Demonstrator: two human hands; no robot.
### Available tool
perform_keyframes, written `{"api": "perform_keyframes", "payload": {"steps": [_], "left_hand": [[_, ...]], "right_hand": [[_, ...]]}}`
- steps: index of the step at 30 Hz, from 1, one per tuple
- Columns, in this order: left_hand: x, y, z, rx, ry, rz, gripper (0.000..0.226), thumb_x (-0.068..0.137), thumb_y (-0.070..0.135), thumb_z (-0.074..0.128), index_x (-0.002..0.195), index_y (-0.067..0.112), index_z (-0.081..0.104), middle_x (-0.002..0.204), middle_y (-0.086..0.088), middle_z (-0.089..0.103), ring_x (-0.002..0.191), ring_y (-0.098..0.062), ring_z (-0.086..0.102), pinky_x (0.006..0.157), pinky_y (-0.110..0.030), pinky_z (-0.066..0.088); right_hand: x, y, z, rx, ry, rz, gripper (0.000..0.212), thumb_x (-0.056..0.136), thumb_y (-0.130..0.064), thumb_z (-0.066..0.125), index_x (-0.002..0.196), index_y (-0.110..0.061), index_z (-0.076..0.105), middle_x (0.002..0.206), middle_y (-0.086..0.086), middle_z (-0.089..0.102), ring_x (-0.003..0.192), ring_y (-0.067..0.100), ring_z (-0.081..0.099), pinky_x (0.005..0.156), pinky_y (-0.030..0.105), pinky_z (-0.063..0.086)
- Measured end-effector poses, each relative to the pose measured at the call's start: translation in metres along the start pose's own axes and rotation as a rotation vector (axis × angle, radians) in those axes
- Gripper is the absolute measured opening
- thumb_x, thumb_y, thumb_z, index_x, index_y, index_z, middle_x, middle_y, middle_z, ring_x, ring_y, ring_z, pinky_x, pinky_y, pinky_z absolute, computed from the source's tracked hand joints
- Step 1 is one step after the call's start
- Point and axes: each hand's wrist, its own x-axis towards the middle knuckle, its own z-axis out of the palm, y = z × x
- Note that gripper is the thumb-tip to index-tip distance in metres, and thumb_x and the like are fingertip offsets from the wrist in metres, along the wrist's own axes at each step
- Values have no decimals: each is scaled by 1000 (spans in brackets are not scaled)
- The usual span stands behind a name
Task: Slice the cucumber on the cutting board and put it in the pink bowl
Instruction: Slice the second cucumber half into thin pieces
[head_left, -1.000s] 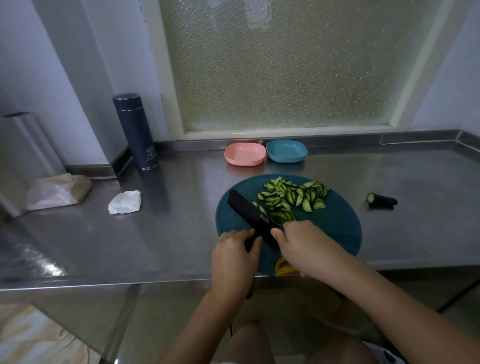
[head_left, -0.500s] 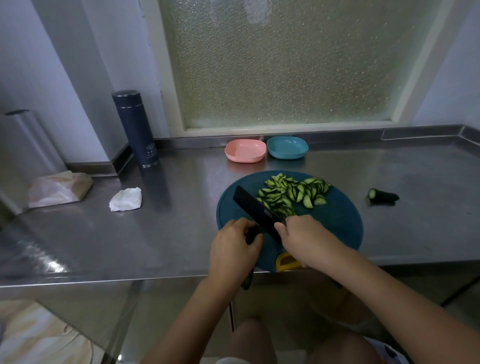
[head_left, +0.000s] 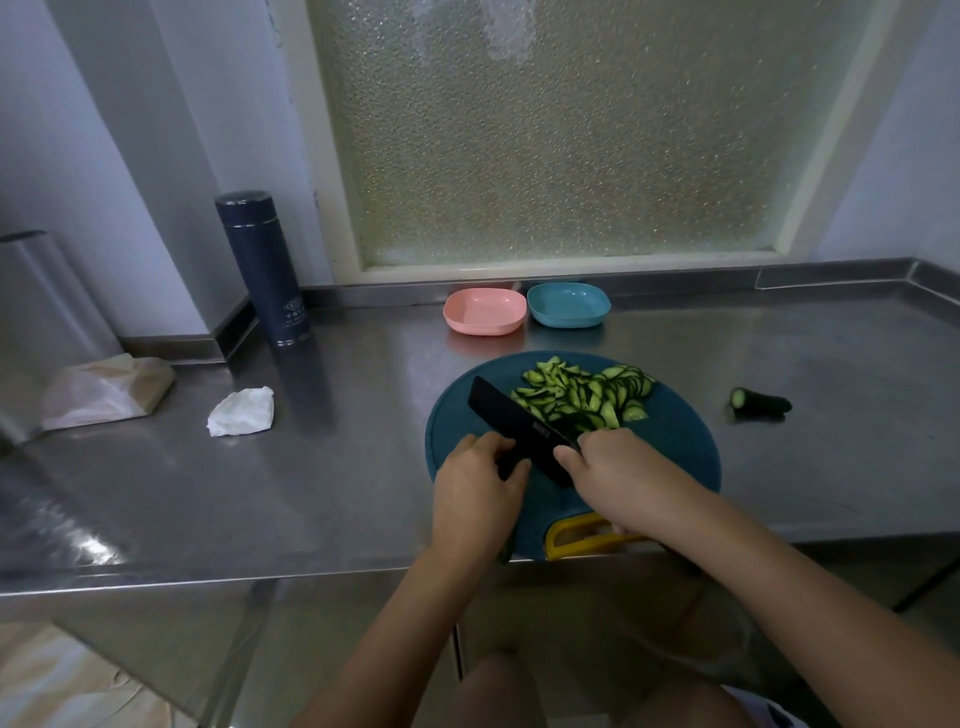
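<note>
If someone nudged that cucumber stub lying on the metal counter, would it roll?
Probably: the short dark green cucumber stub is round and lies on its side on the smooth steel counter. Being stubby and thick, it likely stays stiff when lifted.

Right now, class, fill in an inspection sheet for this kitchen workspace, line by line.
Surface: steel counter, bare metal with glare at the left.
Job's things: cutting board carries cucumber slices; pink bowl empty behind it; knife angled over the board.
Clutter: blue bowl, flask, crumpled tissue, wrapped packet, cucumber end off the board.
Grips: left grip holds the cucumber; right grip holds the knife.
Cables: nothing seen.
Surroundings: frosted window, wall.
</note>
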Motion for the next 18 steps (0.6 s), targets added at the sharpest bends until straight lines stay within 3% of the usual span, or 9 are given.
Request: {"api": "perform_keyframes", "payload": {"steps": [5, 10, 18], "left_hand": [[1, 1, 0, 10, -2, -5, 32, 87, 32, 61, 114, 16, 63, 104, -2, 63, 91, -13, 56, 68, -16, 33], [0, 2, 0, 16, 10, -5, 31, 87, 33, 61, 113, 17, 64, 103, -2, 63, 90, -13, 57, 69, -17, 35], [2, 0, -1, 43, -31, 14, 34, 88, 35, 59, 116, 17, 63, 106, -2, 64, 93, -14, 57, 72, -19, 38]], "right_hand": [[-2, -1, -2, -25, 43, -32, 43, 102, -39, 33, 69, -15, 49, 67, 4, 56, 54, 16, 54, 48, 27, 38], [-10, -1, -8, -4, 12, -22, 45, 102, -39, 31, 82, -9, 57, 60, 4, 55, 37, 11, 50, 39, 20, 37], [-12, -5, -8, -21, -2, -11, 44, 102, -39, 30, 90, -7, 58, 65, 6, 57, 40, 11, 52, 38, 19, 36]]}}
